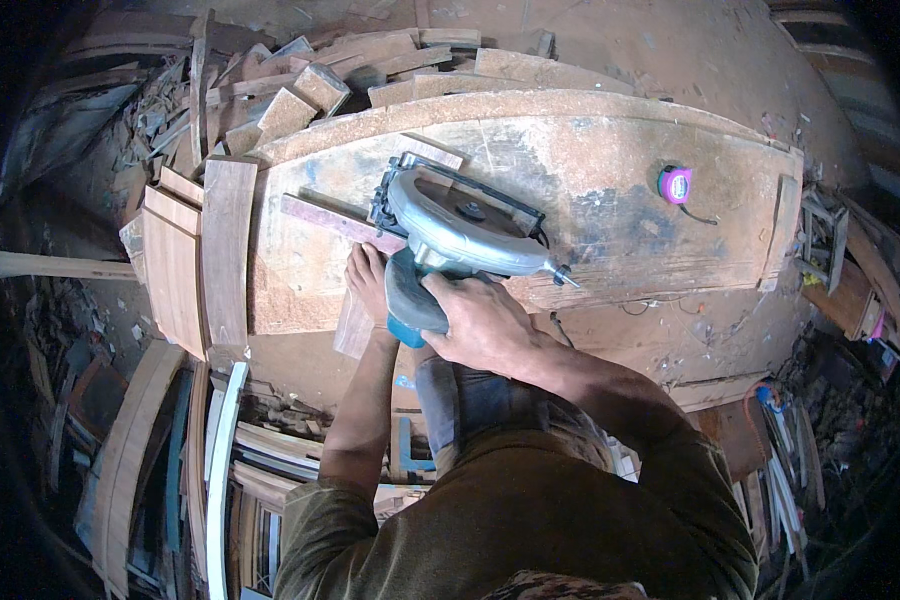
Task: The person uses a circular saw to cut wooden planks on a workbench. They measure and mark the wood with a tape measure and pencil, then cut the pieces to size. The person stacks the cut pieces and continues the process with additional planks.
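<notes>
My right hand (485, 320) is wrapped round the rear handle of a circular saw (475, 235) with a silver blade guard and a teal body. The saw rests tilted across the middle of the workbench, its blade partly visible. Beside the handle, my left hand (368, 280) lies with fingers stretched forward against a reddish wooden strip (322, 215). Under that palm is a short board (354, 325) that juts over the bench's near edge. Part of the left hand is hidden by the saw handle. Another piece of wood (432, 150) lies beyond the saw.
The worn workbench (650, 250) has a pink and purple tape measure (675, 184) at its right. Flat boards (230, 250) lie across its left end. Offcuts (305, 95) are heaped behind it. Long planks (140, 440) stand at the lower left, and scraps litter the floor.
</notes>
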Tool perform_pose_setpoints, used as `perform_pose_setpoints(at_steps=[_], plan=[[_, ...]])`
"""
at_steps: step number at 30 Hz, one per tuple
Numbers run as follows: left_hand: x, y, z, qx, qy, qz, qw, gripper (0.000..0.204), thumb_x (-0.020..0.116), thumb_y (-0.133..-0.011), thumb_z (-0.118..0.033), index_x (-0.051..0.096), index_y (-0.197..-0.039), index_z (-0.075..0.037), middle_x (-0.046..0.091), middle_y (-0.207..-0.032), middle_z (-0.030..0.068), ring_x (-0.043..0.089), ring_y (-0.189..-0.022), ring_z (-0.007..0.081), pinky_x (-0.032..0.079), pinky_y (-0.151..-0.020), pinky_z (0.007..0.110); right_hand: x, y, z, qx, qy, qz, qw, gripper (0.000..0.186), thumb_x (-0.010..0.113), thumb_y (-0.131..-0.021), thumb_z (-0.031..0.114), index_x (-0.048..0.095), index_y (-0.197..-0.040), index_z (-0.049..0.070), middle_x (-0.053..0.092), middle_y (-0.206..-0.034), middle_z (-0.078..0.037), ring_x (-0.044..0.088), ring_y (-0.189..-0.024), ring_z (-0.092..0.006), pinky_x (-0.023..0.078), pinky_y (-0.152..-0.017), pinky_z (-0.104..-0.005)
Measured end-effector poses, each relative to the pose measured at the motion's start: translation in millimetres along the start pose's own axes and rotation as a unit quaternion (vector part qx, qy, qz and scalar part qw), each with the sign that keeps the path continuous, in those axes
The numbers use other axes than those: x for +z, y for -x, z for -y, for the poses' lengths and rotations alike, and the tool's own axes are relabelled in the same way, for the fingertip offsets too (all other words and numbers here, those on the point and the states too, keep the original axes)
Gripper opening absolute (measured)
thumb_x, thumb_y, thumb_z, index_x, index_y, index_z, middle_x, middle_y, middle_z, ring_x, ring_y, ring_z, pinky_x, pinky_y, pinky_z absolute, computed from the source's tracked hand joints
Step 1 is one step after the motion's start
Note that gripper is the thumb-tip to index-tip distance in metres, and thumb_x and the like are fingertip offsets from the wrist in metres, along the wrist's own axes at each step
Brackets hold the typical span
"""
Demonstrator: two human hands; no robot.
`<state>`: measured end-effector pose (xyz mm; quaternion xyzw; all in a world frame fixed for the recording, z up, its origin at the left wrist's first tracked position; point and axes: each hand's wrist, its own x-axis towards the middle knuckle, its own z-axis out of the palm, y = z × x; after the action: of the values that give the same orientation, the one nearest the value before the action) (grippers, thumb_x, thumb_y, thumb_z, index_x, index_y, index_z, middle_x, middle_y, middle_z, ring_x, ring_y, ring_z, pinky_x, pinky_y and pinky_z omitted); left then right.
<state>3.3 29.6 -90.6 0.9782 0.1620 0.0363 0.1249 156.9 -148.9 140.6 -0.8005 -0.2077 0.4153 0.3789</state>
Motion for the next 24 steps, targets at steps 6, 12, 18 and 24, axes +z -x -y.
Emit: perform_pose_setpoints(at_steps=[6, 12, 18, 24], plan=[[-17, -9, -16, -0.006, 0.032, -0.005, 0.999, 0.073, 0.059, -0.095, -0.034, 0.035, -0.154, 0.0, 0.037, -0.156, 0.0255, 0.037, -0.142, 0.0453, 0.03, -0.117, 0.059, -1, -15, 8, 0.015, 0.008, 0.032, 0.999, 0.055, 0.078, -0.082, 0.023, 0.058, -0.125, -0.004, 0.071, -0.092, -0.028, 0.071, -0.088, -0.0454, 0.057, -0.082, -0.0519], [-13, -3, -11, -0.033, 0.018, 0.018, 0.999, 0.076, 0.059, -0.093, -0.037, 0.033, -0.155, -0.001, 0.036, -0.156, 0.0249, 0.035, -0.143, 0.0438, 0.029, -0.117, 0.06, 4, -24, 13, -0.002, 0.01, 0.021, 1.0, 0.055, 0.078, -0.082, 0.024, 0.059, -0.125, -0.004, 0.071, -0.094, -0.028, 0.072, -0.09, -0.0441, 0.058, -0.083, -0.0506], [-15, -5, -7, -0.022, 0.033, 0.037, 0.999, 0.076, 0.059, -0.093, -0.037, 0.032, -0.155, -0.001, 0.035, -0.156, 0.0248, 0.035, -0.144, 0.0438, 0.028, -0.117, 0.06, 2, -34, 21, 0.015, 0.022, 0.041, 0.999, 0.058, 0.078, -0.082, 0.026, 0.058, -0.126, -0.006, 0.072, -0.093, -0.029, 0.073, -0.088, -0.0434, 0.059, -0.081, -0.0511], [-16, -6, -6, -0.022, 0.04, 0.046, 0.998, 0.077, 0.059, -0.093, -0.037, 0.031, -0.155, -0.001, 0.035, -0.157, 0.0247, 0.034, -0.144, 0.0437, 0.028, -0.117, 0.06, 3, -47, 32, 0.006, 0.023, 0.047, 0.999, 0.057, 0.077, -0.083, 0.026, 0.058, -0.127, -0.005, 0.072, -0.091, -0.028, 0.073, -0.088, -0.0436, 0.059, -0.08, -0.0512]])
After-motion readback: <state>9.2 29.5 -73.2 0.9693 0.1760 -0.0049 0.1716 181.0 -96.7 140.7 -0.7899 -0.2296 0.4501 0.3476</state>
